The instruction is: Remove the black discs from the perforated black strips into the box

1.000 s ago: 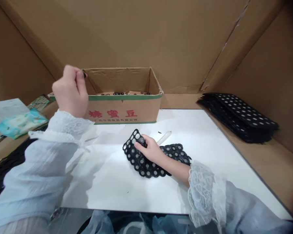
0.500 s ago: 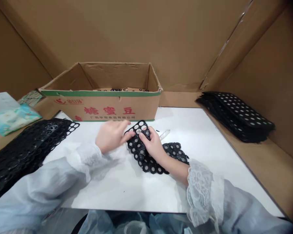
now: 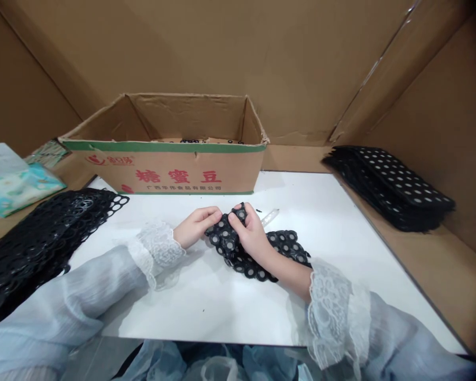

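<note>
A black sheet with rows of round holes (image 3: 254,271) lies partly on the white board, its far left part bunched and lifted between my hands. My left hand (image 3: 198,225) pinches its upper left edge with thumb and fingers. My right hand (image 3: 250,230) grips the raised part, thumb on top, while the rest of the sheet spreads under my right wrist. Just beyond the right hand lies a slim clear plastic piece (image 3: 270,217), partly hidden by that hand.
An open cardboard box (image 3: 162,168) with some black ringed pieces inside stands at the back. Black ringed sheets (image 3: 35,238) are heaped on the left, near a floral packet (image 3: 19,185). A stack of black dotted sheets (image 3: 388,185) sits right. Cardboard walls (image 3: 293,63) enclose the white board (image 3: 162,312).
My left hand has moved right and closed on the sheet's edge. The raised part, which showed open holes, is now folded over between both hands.
</note>
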Demonstrator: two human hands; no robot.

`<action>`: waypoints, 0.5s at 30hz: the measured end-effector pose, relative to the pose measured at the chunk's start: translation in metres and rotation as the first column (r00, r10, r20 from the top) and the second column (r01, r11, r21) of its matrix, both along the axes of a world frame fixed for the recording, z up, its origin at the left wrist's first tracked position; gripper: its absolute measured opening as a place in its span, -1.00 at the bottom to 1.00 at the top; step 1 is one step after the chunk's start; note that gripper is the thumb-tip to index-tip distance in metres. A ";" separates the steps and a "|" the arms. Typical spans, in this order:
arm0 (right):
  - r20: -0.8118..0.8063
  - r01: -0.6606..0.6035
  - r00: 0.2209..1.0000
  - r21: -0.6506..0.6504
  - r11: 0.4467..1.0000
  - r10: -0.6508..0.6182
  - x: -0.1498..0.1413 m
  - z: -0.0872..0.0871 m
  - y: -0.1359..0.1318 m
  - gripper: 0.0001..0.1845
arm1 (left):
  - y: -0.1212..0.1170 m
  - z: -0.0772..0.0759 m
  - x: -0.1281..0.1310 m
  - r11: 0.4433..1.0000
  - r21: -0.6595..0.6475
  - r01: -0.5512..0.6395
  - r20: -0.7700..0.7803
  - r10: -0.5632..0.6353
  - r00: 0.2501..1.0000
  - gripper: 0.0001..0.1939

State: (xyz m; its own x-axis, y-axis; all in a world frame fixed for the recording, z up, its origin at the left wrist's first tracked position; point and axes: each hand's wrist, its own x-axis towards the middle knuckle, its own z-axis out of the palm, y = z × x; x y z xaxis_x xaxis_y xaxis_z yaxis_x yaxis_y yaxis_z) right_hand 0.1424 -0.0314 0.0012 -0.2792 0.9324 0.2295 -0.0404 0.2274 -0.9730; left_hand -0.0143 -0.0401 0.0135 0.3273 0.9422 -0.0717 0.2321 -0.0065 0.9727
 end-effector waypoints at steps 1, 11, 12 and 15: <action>0.003 0.004 1.000 0.003 1.000 -0.004 0.000 0.000 0.000 -0.84 | 0.001 0.000 0.000 0.999 -0.045 0.001 0.047 0.002 0.999 -0.63; 0.038 -0.012 0.999 0.023 1.000 0.011 -0.001 0.002 -0.002 -0.84 | 0.006 0.013 -0.009 0.967 -0.202 0.157 0.096 -0.140 0.985 -0.61; 0.039 -0.012 0.999 0.024 1.000 0.011 -0.001 0.003 -0.002 -0.84 | 0.007 0.013 -0.009 0.965 -0.207 0.163 0.091 -0.147 0.985 -0.61; 0.033 -0.010 0.999 0.022 1.000 0.010 -0.001 0.003 -0.002 -0.84 | 0.007 0.014 -0.010 0.962 -0.230 0.147 0.078 -0.132 0.988 -0.61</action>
State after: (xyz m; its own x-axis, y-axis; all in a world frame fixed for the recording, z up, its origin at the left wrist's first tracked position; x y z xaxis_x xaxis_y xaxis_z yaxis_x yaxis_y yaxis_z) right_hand 0.1415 -0.0338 0.0044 -0.2963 0.9243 0.2405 -0.0104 0.2487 -0.9685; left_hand -0.0238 -0.0332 0.0272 0.4650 0.8462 -0.2603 0.1846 0.1949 0.9633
